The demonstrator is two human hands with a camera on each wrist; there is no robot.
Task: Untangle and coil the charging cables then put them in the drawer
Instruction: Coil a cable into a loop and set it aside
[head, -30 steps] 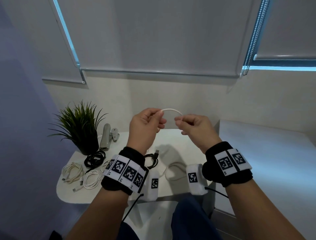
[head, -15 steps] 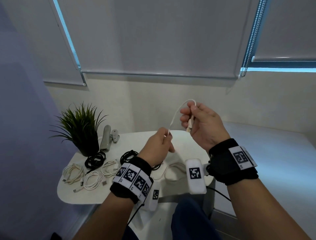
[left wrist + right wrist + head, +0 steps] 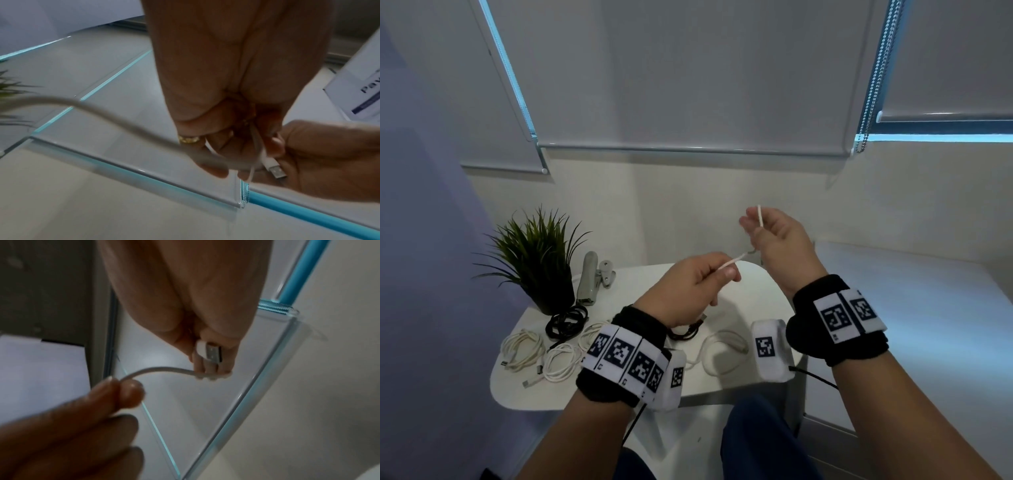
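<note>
Head view: two forearms with black wristbands carrying square-patterned markers reach up from the bottom of the frame; the left hand, just left of centre, pinches a thin white cable between thumb and forefinger; the right hand, a little higher and to the right, has its fingers curled around the same cable, a short end of which sticks up above the fingers; the cable spans the small gap between the hands, above a white counter. On the counter, in the lower left of the frame, lie coiled white cables and a coiled black cable; another loose white cable lies between the wrists; a potted green plant stands at the counter's far left, with a grey stapler just beside it; closed grey roller blinds fill the top of the frame.

Left wrist view: the left hand fills the upper centre, fingers closed on the white cable, which sweeps blurred to the left edge; a gold ring shows on one finger; the cable's USB plug lies against the right hand at the right.

Right wrist view: the right hand, at top centre, grips the USB plug; the cable arcs down-left to the left hand, which pinches it.
</note>
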